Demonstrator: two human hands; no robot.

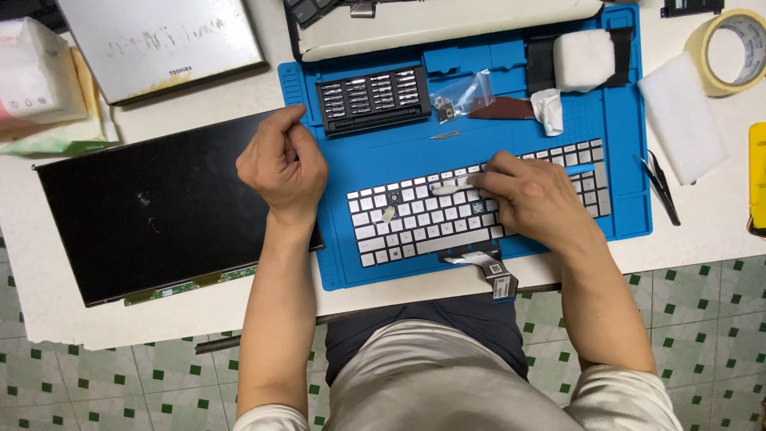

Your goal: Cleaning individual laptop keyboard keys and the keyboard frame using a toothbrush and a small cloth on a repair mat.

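Blue silicone work mat (399, 152) covers the middle of the white tabletop (48, 263), and a silver laptop keyboard (423, 219) lies loose on it, slanting up toward the right of the frame. The right hand (535, 195) rests on the right half of the keyboard, its fingers (491, 177) closed around a slim light-coloured tool (451, 189) whose tip lies flat across the keys near the centre. A flat ribbon cable (487, 267) trails from the keyboard's lower edge, over the near rim of the mat.

The left hand (281, 164) sits at the left edge of the mat, fingers curled into a loose fist; whether it holds anything cannot be told. It overlaps the right corner of a bare black display panel (152, 207) that lies on the tabletop at centre left.

At the top of the mat stand a black rack of screwdriver bits (373, 97), a small clear bag of parts (463, 94) and a white foam block (584, 57). A grey laptop lid (155, 44) lies in the upper left, a roll of tape (732, 49) in the upper right, with a white foam pad (678, 116) just below it and black tweezers (661, 185) beside the mat's right edge.
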